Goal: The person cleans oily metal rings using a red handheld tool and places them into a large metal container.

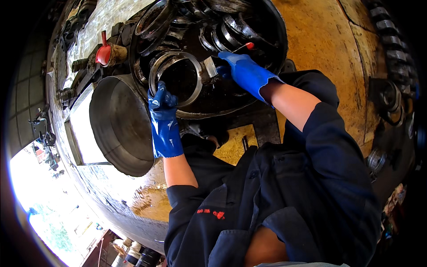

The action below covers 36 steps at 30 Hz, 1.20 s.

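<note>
My left hand point(163, 104), in a blue rubber glove, is closed on the lower left rim of a bare metal ring point(198, 75). The ring is tilted over a large round tub point(283, 31) of dark, oily liquid. To its right, my right hand point(249, 73), gloved the same way, is closed around what looks like a brush. Pale bristles point(210, 66) show beside the ring, and a red tip point(250, 46) sticks out beyond the glove. Most of the handle is hidden by my fingers. Several dark, oily metal rings point(222, 35) lie at the tub's far side.
An open round metal pan point(122, 127) stands left of the tub. Beyond it are a red scoop-shaped thing point(103, 54) and threaded metal parts point(80, 65). Stained yellowish flooring point(324, 49) lies to the right, with more metal parts point(391, 53) along the far right edge.
</note>
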Motion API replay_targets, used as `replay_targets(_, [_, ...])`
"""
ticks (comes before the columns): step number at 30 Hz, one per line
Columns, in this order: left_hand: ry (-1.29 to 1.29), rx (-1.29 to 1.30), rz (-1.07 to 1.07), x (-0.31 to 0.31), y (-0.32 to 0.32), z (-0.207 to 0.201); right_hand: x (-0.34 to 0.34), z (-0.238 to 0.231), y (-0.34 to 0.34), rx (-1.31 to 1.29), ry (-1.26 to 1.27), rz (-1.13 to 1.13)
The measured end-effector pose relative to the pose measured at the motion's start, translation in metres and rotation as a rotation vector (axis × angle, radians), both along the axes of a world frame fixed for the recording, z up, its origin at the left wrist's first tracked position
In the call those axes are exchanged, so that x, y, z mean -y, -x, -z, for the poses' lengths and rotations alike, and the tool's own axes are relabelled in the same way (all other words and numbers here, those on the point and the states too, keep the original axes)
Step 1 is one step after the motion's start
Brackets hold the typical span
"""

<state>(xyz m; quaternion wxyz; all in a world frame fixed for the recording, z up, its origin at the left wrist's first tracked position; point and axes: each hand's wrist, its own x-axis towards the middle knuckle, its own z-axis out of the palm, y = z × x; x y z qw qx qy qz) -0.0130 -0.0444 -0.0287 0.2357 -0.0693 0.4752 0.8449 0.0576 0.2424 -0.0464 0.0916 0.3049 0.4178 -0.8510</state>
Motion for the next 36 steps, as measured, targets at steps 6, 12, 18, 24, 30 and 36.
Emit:
replay_targets(6, [0.056,0.083,0.094,-0.021,0.001,0.004,0.002,0.009,0.003,0.096,-0.944,-0.506])
replay_targets(12, [0.267,0.074,0.036,-0.042,-0.013,-0.001,-0.019,-0.044,0.022,-0.079,-0.502,-0.272])
replay_targets(18, [0.345,-0.001,0.048,-0.057,-0.024,-0.006,-0.011,-0.054,0.026,-0.408,-0.590,-0.405])
replay_targets(24, [0.327,0.022,0.066,-0.050,-0.021,-0.007,-0.025,-0.057,0.031,0.091,-0.439,-0.324])
replay_targets(30, [0.165,0.126,0.050,-0.033,-0.010,0.005,-0.020,-0.062,0.010,0.347,-0.582,-0.228])
replay_targets(36, [0.190,0.160,0.093,-0.041,-0.011,0.012,0.003,-0.001,0.012,0.120,-1.038,-0.472])
